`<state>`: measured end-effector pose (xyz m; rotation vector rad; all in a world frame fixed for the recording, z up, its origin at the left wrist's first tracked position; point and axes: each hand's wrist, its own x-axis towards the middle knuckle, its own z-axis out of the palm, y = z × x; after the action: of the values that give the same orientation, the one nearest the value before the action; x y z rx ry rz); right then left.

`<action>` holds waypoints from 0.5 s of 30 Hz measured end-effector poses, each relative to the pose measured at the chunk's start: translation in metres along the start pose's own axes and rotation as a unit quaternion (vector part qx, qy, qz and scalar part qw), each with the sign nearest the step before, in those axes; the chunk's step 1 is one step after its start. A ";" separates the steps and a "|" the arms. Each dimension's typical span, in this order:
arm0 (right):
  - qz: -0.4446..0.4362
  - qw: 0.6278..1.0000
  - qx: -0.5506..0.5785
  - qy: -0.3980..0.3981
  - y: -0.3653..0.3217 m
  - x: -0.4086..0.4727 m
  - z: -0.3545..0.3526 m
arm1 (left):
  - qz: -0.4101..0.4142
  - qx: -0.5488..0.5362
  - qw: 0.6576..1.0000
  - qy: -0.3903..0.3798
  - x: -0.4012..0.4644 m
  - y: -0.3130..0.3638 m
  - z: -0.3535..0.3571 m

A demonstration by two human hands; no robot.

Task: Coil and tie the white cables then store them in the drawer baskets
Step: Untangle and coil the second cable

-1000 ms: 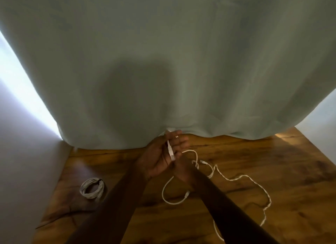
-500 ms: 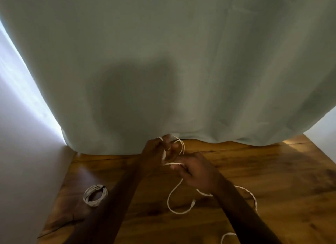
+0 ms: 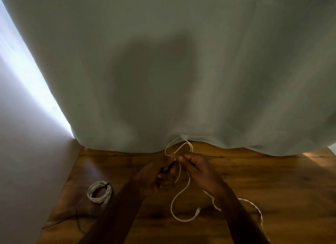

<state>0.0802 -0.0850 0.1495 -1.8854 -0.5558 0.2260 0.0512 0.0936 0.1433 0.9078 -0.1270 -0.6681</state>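
A loose white cable [image 3: 180, 194] hangs between both hands above the wooden table [image 3: 272, 189]. My left hand [image 3: 156, 176] grips one end of it with curled fingers. My right hand [image 3: 198, 169] pinches the cable just beside the left hand, and a small loop rises above the fingers toward the curtain. Below the hands the cable drops in a long loop with a plug at its end, and its tail runs out to the right under my right forearm. A second white cable [image 3: 99, 192], coiled and tied with a dark band, lies on the table at the left.
A pale green curtain [image 3: 181, 71] hangs along the table's far edge and fills most of the view. A white wall [image 3: 27, 162] bounds the table on the left. A thin dark wire [image 3: 60, 223] lies near the table's front left.
The hands have come lower and closer to me. The loop above the fingers has grown, and more cable has been drawn in from the right side of the table.
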 end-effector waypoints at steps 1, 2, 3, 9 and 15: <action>-0.007 1.000 -0.020 0.016 0.001 0.002 -0.001 | 0.013 0.017 1.000 0.009 0.002 0.001 0.001; -0.010 0.999 -0.026 0.036 0.001 0.004 -0.003 | 0.028 0.037 0.999 0.017 0.004 0.001 0.003; -0.011 0.998 -0.025 0.052 -0.002 0.006 -0.003 | 0.043 0.054 0.997 0.025 0.006 0.001 0.003; 0.030 0.993 0.101 0.050 -0.001 0.008 0.003 | 0.026 -0.030 0.999 0.035 0.013 0.000 -0.006; 0.053 0.982 0.156 0.093 0.008 0.000 0.006 | 0.069 -0.153 0.986 0.019 0.017 -0.004 -0.001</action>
<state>0.0799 -0.0829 0.1398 -1.6095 -0.2751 0.1913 0.0635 0.0822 0.1373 0.6096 -0.0501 -0.5236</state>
